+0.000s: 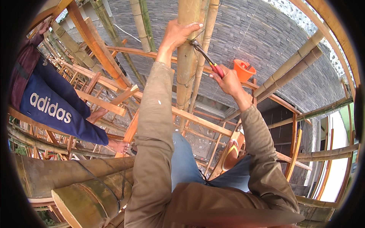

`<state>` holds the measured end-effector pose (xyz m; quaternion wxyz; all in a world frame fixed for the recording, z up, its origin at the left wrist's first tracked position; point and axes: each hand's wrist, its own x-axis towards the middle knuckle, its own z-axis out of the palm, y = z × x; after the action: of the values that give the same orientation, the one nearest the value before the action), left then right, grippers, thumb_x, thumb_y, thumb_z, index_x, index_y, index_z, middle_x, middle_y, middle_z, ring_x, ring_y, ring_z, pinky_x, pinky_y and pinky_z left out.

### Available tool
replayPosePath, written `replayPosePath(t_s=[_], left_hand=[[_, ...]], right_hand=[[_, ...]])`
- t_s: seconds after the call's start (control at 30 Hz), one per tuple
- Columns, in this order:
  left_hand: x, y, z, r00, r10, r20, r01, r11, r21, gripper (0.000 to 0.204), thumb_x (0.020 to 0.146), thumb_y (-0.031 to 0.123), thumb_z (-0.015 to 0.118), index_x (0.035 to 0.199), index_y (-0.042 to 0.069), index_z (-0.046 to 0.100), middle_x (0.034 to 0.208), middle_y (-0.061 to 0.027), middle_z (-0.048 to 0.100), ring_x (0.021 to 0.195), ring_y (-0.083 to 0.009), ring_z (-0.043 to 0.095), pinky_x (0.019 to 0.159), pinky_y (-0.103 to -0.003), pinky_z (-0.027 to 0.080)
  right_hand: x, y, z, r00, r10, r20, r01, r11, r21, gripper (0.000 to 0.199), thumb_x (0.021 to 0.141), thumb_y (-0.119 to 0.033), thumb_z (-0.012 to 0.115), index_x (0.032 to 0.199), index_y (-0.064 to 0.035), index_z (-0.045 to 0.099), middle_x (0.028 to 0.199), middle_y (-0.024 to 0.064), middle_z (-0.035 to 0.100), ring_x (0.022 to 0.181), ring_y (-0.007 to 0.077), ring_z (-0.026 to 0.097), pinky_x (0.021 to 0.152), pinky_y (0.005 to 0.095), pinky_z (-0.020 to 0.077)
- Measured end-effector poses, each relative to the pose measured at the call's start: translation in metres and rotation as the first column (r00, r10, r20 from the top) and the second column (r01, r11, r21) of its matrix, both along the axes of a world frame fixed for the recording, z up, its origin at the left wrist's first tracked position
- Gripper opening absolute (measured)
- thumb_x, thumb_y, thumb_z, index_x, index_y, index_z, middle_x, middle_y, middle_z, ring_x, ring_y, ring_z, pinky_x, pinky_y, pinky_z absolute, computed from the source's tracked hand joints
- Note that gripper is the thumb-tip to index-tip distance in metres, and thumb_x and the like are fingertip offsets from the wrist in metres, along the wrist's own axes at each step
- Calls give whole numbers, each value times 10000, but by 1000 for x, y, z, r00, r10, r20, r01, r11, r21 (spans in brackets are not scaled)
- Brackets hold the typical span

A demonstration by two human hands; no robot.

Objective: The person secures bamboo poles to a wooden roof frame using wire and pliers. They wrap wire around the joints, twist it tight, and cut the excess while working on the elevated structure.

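Note:
A thick upright bamboo pole [186, 76] stands in front of me, with a thinner pole close along its right side. My left hand [178, 35] is wrapped around the thick pole near the top, its thumb pointing right across the front. In my right hand [229, 81] is a long-handled tool that looks like a pair of pincers [205, 55], with red and yellow grips. Its dark metal head meets the pole just below my left hand, where thin wire seems to circle the bamboo. The jaws are too small to make out.
An orange bucket [244, 70] stands right of my right hand, by a grey stone-patterned wall [243, 34]. Wooden beams [201, 121] and bamboo poles form scaffolding around me, high above the ground. My sandalled foot [231, 155] rests on timber. Another person in blue trousers [61, 102] stands barefoot at left.

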<state>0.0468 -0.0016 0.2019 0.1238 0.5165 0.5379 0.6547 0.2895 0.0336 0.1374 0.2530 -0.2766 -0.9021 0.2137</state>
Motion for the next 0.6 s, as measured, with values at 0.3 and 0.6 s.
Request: replayPosePath(t_s=[0.3, 0.6], left_hand=[[-2, 2, 0, 1000, 0, -19, 0, 1000, -18, 493, 778, 362, 847, 1091, -3, 738, 1001, -119, 763, 929, -178, 708, 816, -327, 548], [-1, 3, 1, 999, -34, -8, 35, 999, 7, 493, 782, 344, 847, 1099, -17, 733, 1006, -118, 761, 929, -171, 709, 830, -318, 547]], right_hand=[[34, -30, 20, 985, -131, 112, 119, 987, 104, 396, 939, -324, 710, 1225, -63, 625, 759, 178, 686, 656, 336, 693, 545, 427, 517], [33, -40, 16, 939, 111, -326, -344, 317, -884, 401, 935, -277, 722, 1202, -58, 519, 712, 5, 557, 541, 125, 608, 407, 267, 481]])
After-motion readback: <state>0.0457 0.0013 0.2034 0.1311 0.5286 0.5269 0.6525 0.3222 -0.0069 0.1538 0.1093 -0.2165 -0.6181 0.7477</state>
